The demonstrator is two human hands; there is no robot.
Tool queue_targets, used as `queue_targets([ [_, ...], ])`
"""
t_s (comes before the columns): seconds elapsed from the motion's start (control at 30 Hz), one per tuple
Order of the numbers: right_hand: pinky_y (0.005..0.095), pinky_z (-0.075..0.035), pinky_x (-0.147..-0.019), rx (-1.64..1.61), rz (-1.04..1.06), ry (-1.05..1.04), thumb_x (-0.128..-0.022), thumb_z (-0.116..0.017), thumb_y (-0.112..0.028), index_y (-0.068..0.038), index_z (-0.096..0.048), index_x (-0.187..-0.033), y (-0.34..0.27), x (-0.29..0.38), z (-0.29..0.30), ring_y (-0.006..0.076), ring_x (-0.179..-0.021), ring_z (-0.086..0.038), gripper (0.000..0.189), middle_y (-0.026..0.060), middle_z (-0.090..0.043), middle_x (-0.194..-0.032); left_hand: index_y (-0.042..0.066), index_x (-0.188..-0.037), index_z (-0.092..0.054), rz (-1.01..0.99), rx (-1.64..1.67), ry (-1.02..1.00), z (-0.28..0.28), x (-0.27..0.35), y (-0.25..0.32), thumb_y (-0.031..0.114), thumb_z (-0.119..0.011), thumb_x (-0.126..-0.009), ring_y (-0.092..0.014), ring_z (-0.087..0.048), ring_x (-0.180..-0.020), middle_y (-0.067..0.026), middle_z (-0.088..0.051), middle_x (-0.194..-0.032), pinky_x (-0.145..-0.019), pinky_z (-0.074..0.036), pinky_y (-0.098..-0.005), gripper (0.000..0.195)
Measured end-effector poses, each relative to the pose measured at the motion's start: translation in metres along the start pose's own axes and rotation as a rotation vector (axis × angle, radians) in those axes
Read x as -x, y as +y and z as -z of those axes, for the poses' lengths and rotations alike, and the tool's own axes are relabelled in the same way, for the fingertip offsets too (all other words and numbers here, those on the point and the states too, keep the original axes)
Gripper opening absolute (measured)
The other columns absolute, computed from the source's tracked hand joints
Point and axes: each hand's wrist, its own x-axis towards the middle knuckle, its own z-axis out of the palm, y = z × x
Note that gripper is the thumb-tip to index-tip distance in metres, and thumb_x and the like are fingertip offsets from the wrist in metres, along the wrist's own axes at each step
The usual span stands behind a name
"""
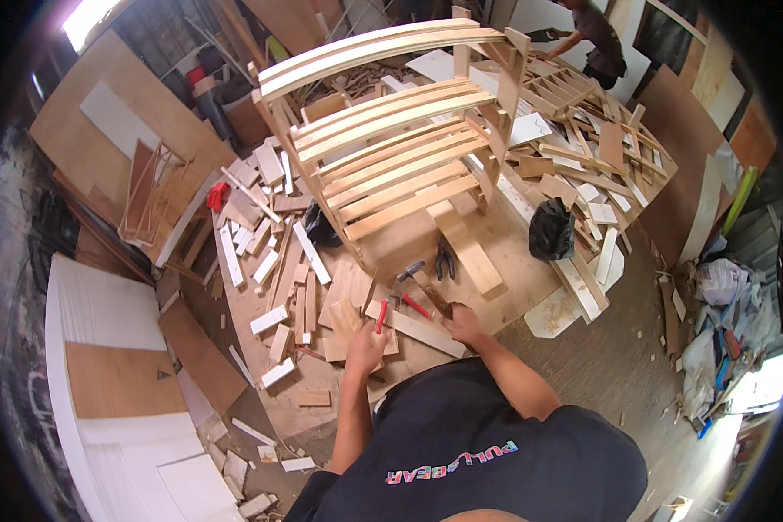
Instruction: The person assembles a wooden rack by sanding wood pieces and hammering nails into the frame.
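My right hand (464, 324) grips the wooden handle of a claw hammer (434, 295), whose metal head is raised and points away from me. In my left hand (365, 347) is one red handle of what look like pincers (382, 316). Their other red handle spreads out to the right, under the hammer. Below both hands lie a pale wooden board (417, 330) and short wood blocks. Black-handled pliers (444, 260) rest on the plywood surface just past the hammer, beside a flat wooden plank (466, 251).
A slatted wooden rack (398, 147) stands ahead of me on the plywood worktop (515, 297). Wood offcuts (271, 261) are heaped left and right of it. A black plastic bag (551, 228) sits at the right. Another person (594, 39) works at the far right.
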Motion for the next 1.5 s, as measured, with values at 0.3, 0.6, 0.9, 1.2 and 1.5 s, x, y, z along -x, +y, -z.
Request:
queue_targets([
  [0.3,0.0375,-0.054,-0.054,-0.390,-0.305,0.071,-0.097,-0.067,-0.034,0.002,-0.061,-0.108,-0.009,0.011,0.097,0.0224,-0.057,-0.065,0.038,0.0137,-0.065,-0.079,0.003,-0.140,-0.058,-0.470,0.176,0.207,0.041,-0.236,0.152,0.018,-0.066,-0.097,-0.039,-0.041,-0.145,-0.0263,-0.049,-0.151,-0.118,-0.036,-0.0455,0.046],
  [0.6,0.0337,-0.050,-0.048,-0.443,-0.398,0.113,-0.100,-0.062,-0.039,0.002,-0.060,-0.110,0.027,0.017,0.145,0.0174,-0.049,-0.059,0.042,0.0074,-0.061,-0.069,0.016,-0.161,-0.034,0.102,-0.543,0.257,0.041,-0.349,0.180,0.071,-0.029,-0.099,-0.038,-0.016,-0.156,-0.0206,-0.021,-0.168,-0.126,-0.011,-0.0500,0.082],
  [0.9,0.0308,-0.053,-0.050,-0.596,-0.205,-0.015,-0.095,-0.069,-0.022,0.002,-0.055,-0.114,0.013,-0.030,0.176,0.0169,-0.056,-0.066,0.034,0.0111,-0.069,-0.078,0.009,-0.122,-0.066,-0.539,-0.024,0.809,0.037,-0.275,0.178,0.006,-0.059,-0.097,-0.042,-0.038,-0.146,-0.0154,-0.056,-0.146,-0.119,-0.034,-0.0522,0.027],
  [1.2,0.0369,-0.051,-0.052,-0.511,0.133,-0.177,-0.105,-0.057,-0.030,-0.001,-0.053,-0.120,-0.100,-0.066,0.188,0.0220,-0.057,-0.065,0.033,0.0113,-0.065,-0.072,-0.001,-0.135,-0.059,-0.103,0.409,1.041,0.052,-0.154,0.098,0.011,-0.060,-0.099,-0.032,-0.058,-0.128,-0.0181,-0.061,-0.136,-0.109,-0.046,-0.0434,0.038],
  [1.5,0.0354,-0.051,-0.054,-0.350,0.348,-0.118,-0.106,-0.051,-0.019,-0.009,-0.045,-0.145,-0.186,-0.134,0.117,0.0181,-0.058,-0.060,0.041,0.0086,-0.064,-0.083,0.004,-0.157,-0.035,-0.594,0.561,0.966,0.246,-0.205,0.200,0.030,-0.062,-0.102,-0.029,-0.037,-0.148,-0.0169,-0.037,-0.161,-0.121,-0.029,-0.0475,0.067],
])
